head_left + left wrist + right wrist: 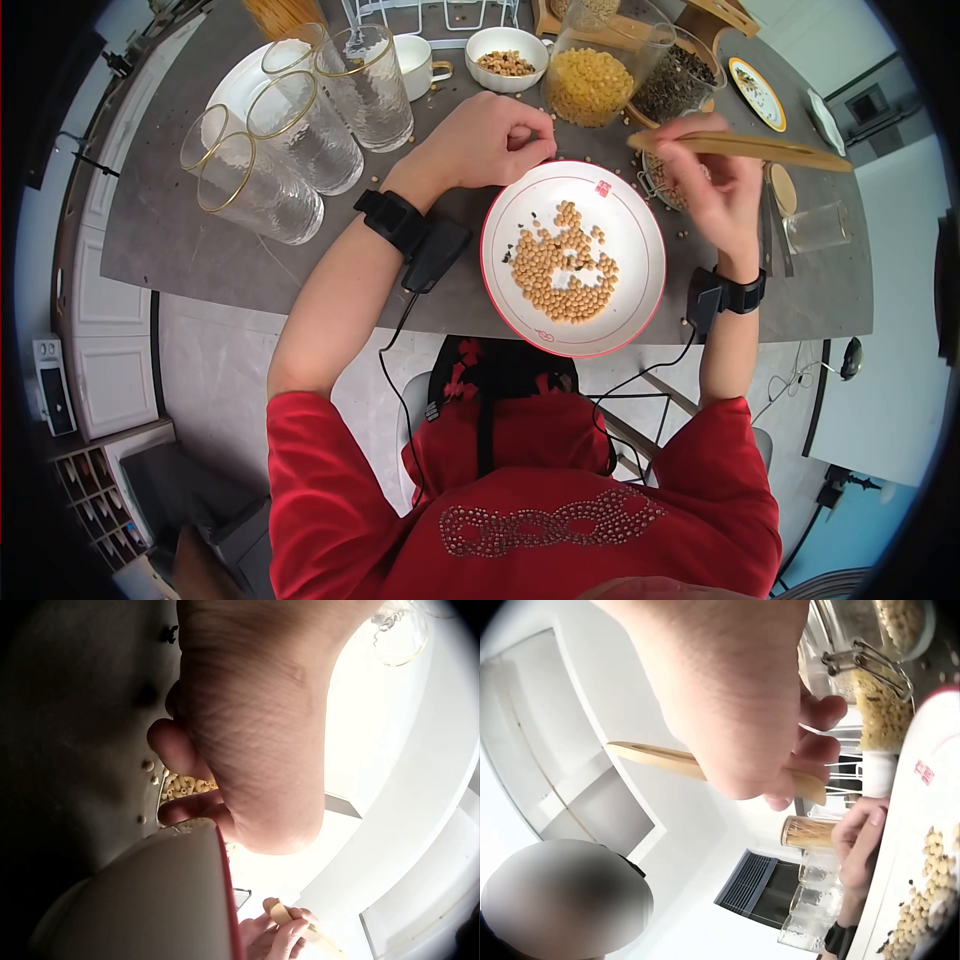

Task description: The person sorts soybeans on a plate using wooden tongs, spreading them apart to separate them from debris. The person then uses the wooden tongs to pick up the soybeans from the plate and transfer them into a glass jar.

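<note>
My right hand (715,180) grips a pair of wooden tongs (790,151) above the table, right of a white red-rimmed plate (630,285). Soybeans (565,280) lie spread on the plate, with a few small dark bits at their left edge. At the plate's upper left rim rests my left hand (485,140), its fingers loosely curled and nothing visible in them. The left wrist view shows its fingertips right at the rim, partly hidden by the plate (165,892). Below my right hand stands a clasp-lidded glass jar (840,656), mostly hidden in the head view.
Several clear gold-rimmed glasses (375,95) stand at left. Behind the plate are a white cup (412,68), a bowl of mixed beans (507,60), a jar of yellow macaroni (590,85) and a jar of dark bits (675,85). A glass (820,228) lies at right.
</note>
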Action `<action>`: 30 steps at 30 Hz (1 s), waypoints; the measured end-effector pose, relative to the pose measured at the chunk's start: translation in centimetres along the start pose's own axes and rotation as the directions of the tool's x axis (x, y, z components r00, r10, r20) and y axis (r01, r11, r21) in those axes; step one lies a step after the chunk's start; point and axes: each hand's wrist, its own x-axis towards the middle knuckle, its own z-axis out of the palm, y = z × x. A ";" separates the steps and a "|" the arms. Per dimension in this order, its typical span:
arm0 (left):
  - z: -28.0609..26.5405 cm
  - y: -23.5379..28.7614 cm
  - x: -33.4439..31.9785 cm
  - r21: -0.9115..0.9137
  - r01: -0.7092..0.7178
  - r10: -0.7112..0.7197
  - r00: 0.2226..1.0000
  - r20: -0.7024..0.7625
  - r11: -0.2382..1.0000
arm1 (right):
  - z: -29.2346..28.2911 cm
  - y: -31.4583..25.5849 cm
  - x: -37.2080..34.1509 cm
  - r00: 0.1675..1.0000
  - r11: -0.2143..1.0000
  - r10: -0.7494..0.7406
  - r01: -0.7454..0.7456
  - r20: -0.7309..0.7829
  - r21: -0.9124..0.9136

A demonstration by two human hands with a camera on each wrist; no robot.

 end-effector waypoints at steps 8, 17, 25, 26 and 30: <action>0.1 -0.4 0.0 0.021 -0.015 0.015 1.000 -0.008 1.000 | -4.6 2.6 0.4 0.911 0.997 -0.079 0.076 -0.405 -0.024; 0.0 -0.4 -0.1 0.036 0.008 -0.009 1.000 0.013 0.999 | -2.3 2.5 0.6 0.866 0.949 -0.120 -0.044 -0.486 -0.313; -0.2 -0.3 0.0 0.065 0.046 -0.045 0.999 -0.004 0.997 | 0.7 1.3 0.0 0.888 0.876 -0.362 0.221 -0.282 -0.429; -0.3 -0.4 0.0 0.073 0.054 -0.054 0.999 -0.008 0.996 | 0.8 1.6 -0.1 0.882 0.880 -0.392 0.276 -0.262 -0.387; -0.1 -0.4 0.0 0.053 0.001 0.001 1.000 -0.022 0.999 | 2.1 2.5 -0.1 0.848 0.853 -0.500 0.445 -0.178 -0.274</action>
